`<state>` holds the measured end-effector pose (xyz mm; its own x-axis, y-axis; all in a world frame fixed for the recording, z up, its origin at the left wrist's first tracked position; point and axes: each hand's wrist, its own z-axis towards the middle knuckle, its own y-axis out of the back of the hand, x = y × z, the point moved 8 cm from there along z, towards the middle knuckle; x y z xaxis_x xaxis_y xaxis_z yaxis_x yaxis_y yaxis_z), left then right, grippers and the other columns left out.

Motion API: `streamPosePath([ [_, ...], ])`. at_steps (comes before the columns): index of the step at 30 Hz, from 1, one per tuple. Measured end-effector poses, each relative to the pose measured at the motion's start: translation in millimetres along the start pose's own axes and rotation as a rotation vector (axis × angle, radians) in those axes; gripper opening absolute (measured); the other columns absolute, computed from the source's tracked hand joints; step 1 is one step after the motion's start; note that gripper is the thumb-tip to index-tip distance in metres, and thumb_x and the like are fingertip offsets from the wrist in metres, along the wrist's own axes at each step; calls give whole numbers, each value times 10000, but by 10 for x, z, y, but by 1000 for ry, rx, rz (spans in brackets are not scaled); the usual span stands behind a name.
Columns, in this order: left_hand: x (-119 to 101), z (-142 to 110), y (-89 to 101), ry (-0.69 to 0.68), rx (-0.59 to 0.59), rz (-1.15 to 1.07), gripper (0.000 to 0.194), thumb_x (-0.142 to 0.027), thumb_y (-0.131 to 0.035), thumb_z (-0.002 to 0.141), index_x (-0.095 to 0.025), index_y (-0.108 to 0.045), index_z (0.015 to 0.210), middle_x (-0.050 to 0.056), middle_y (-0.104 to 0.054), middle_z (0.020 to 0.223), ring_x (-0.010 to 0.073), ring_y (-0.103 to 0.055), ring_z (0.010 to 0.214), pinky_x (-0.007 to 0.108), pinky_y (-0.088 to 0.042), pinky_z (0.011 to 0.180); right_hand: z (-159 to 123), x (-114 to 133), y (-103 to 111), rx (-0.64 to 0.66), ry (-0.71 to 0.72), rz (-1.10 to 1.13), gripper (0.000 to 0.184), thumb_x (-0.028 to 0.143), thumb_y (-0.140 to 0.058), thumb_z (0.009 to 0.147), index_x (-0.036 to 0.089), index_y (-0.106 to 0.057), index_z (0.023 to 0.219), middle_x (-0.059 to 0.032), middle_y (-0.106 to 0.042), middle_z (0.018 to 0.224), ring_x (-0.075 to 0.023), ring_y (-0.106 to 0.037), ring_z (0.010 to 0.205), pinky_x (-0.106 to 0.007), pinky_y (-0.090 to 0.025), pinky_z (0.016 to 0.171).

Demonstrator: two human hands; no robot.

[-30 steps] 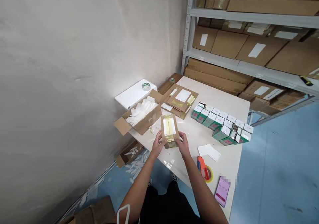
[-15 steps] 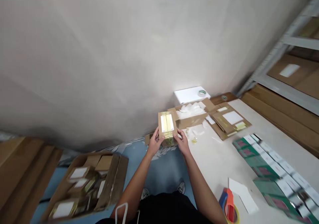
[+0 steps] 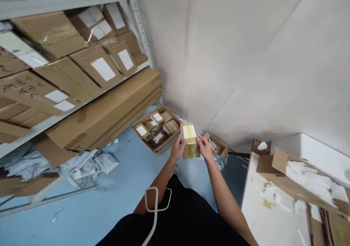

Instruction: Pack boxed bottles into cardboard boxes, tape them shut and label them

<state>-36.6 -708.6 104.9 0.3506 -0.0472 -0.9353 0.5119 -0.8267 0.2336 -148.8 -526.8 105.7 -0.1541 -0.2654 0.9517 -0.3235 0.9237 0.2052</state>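
Between my two hands is a small cardboard box [image 3: 190,144], sealed with clear yellowish tape and bearing a white label on top. My left hand [image 3: 177,149] grips its left side, and my right hand [image 3: 205,147] grips the right side. The box is held up over the blue floor. Just beyond it to the left, a large open carton [image 3: 164,149] on the floor contains several smaller taped boxes with white labels. A smaller open carton [image 3: 224,152] with white scraps in it is partly hidden behind my right hand.
A metal shelf [image 3: 82,105] stacked with cartons runs along the left, with crumpled plastic bags [image 3: 98,166] underneath. To the right is a white table [image 3: 269,224] bearing an open carton of white padding [image 3: 308,180]. A pale wall [image 3: 232,56] closes off the far side.
My view and body have turned left, away from the table, toward the shelf and the carton of small boxes. Both hands have carried the taped box off the table and over the floor.
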Motion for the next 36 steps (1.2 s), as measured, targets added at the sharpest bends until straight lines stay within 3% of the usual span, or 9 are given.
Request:
streamPosePath([
  [4,310,160,598,169,-76,87,632,-573,-619,947,-239,-576,1483,98,-766,1226,311,-708,1160,442,-517,1045,177,-145,-741,122,-91,-81,561,640,-634,801,198,-744,1130,-44,-750,844,-243,-679,797,-362,-544,774],
  [7,375,278,1047,173,-176,32,622,-531,-687,911,-244,-599,1457,101,-772,1205,319,-705,1161,454,-513,1051,343,-104,-1302,242,-133,-81,546,605,-629,803,213,-737,1168,-53,-776,931,-267,-704,893,-411,-555,872],
  [9,320,367,1387,108,-288,-80,643,-513,-716,895,-252,-584,1468,112,-707,1352,319,-654,1266,455,-501,1085,486,28,-1704,321,-125,-31,606,583,-650,795,226,-705,1281,-79,-777,1113,-301,-697,1088,-464,-528,998],
  [12,84,489,1893,-106,-438,-252,647,-510,-708,913,-279,-549,1496,85,-503,1594,293,-472,1472,440,-424,1186,717,365,-2248,386,-27,73,782,567,-700,786,277,-557,1497,-61,-629,1466,-286,-492,1444,-466,-374,1208],
  [16,-118,613,2347,-261,-514,-372,586,-525,-669,945,-288,-568,1471,68,-487,1608,275,-450,1487,431,-400,1214,889,720,-2638,384,70,154,899,593,-691,801,279,-416,1598,-49,-458,1626,-260,-347,1548,-475,-255,1280],
  [20,30,673,2556,-182,-618,-379,521,-510,-698,921,-264,-639,1376,89,-575,1525,277,-507,1436,422,-430,1188,852,799,-2667,435,92,190,876,535,-737,764,275,-475,1559,-89,-520,1574,-283,-461,1478,-492,-347,1233],
  [25,129,784,2462,-118,-581,-312,474,-480,-672,929,-251,-660,1344,103,-655,1413,285,-571,1362,448,-454,1156,812,761,-2427,386,102,164,780,485,-713,776,263,-538,1503,-107,-661,1404,-283,-595,1334,-506,-442,1150],
  [31,-202,952,2051,-163,-461,-196,453,-451,-615,961,-230,-656,1355,111,-654,1406,270,-582,1343,417,-500,1107,766,856,-2065,303,155,119,676,468,-690,804,279,-591,1445,-95,-679,1377,-270,-628,1273,-489,-479,1110],
  [36,-605,997,1419,-239,-264,-140,461,-413,-610,962,-218,-637,1378,118,-635,1431,267,-579,1343,403,-503,1104,677,868,-1421,158,160,118,658,458,-690,810,282,-596,1436,-112,-659,1406,-297,-596,1317,-474,-537,1019],
])
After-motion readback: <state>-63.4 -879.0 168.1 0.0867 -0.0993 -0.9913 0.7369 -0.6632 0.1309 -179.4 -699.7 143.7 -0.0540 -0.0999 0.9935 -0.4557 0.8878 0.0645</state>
